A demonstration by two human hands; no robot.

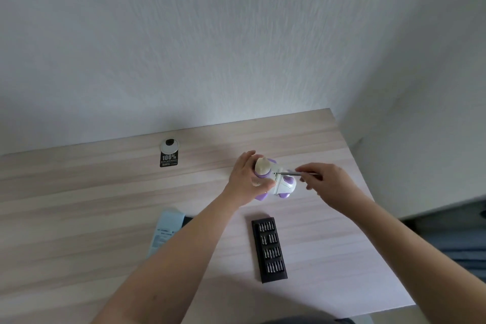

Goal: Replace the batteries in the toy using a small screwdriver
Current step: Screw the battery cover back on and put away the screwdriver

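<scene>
The toy (pixel 273 179), a small white and purple plastic figure, lay on its side on the wooden table (pixel 105 205), just beyond the black bit case (pixel 268 248). We held it with our left hand (pixel 243 179), fingers curled over its far side and thumb against its near side, while our right hand (pixel 324 181) pinched the thin screwdriver (pixel 292 173), whose tip met the toy's white underside. We judged the toy light, hard and smooth, so it would likely slide or roll under the push of the tool unless clamped firmly by its rounded body, clear of the panel being worked. The screwdriver looked thin and stiff, best held near its rear end for turning. We could not make out the screw itself or the outline of the battery cover; both were too small. No batteries were in view. Left of the bit case lay a pale blue packet (pixel 165 231), partly covered by our left forearm, its print unreadable. Far left of the toy, near the wall, sat a black tag (pixel 168 160) under a white round cap (pixel 169 145).
</scene>
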